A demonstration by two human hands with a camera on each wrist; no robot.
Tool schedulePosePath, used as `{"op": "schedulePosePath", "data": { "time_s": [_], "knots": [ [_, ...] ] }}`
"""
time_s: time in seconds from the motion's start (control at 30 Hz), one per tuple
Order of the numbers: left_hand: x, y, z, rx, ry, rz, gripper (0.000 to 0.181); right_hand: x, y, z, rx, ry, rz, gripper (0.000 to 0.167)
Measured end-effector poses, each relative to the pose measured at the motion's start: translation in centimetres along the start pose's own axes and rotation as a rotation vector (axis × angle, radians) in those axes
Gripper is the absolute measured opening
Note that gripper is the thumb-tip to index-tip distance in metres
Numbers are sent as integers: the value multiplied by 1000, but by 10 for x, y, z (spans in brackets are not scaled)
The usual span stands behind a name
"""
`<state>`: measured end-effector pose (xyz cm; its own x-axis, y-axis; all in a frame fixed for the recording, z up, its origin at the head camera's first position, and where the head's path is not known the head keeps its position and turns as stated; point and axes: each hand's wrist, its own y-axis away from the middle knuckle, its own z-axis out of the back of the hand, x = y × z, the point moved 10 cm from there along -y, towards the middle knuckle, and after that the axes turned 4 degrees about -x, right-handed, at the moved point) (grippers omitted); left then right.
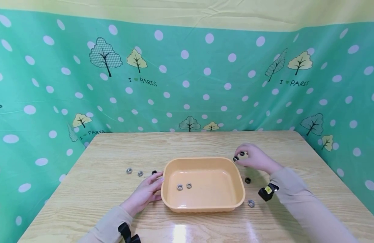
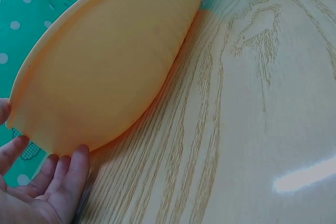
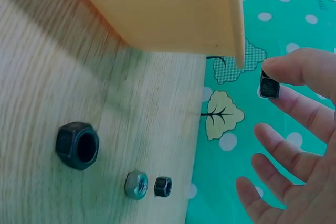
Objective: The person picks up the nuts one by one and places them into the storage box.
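Observation:
My right hand (image 1: 255, 158) pinches a small black nut (image 3: 270, 86) between thumb and index finger, just off the far right corner of an orange plastic tray (image 1: 202, 209). Its other fingers are spread. Two silver nuts, one of them the left nut (image 1: 179, 187), lie inside the tray. At the tray's left side, my left hand (image 1: 145, 193) touches the outer wall and rim with extended fingers. A black nut (image 1: 154, 172) lies right by those fingers. Below my right hand, a large black nut (image 3: 77, 145), a silver nut (image 3: 136, 184) and a smaller black nut (image 3: 163, 186) rest on the table.
Two more silver nuts, including the leftmost nut (image 1: 129, 170), lie left of the tray. Another grey nut (image 1: 251, 203) sits beside its near right corner. Behind the wood-grain table (image 1: 120, 145) hangs a green dotted curtain (image 1: 187, 67), which also covers both sides.

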<state>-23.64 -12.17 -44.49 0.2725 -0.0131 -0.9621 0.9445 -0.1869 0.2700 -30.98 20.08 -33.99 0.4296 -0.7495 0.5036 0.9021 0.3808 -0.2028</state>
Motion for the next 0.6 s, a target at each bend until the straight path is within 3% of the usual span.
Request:
{"op": "schedulePosePath", "data": {
  "time_s": [0.6],
  "knots": [
    [0,0,-1,3,19,-7,63,30,-10,-13,49,4,45,13]
  ]
}}
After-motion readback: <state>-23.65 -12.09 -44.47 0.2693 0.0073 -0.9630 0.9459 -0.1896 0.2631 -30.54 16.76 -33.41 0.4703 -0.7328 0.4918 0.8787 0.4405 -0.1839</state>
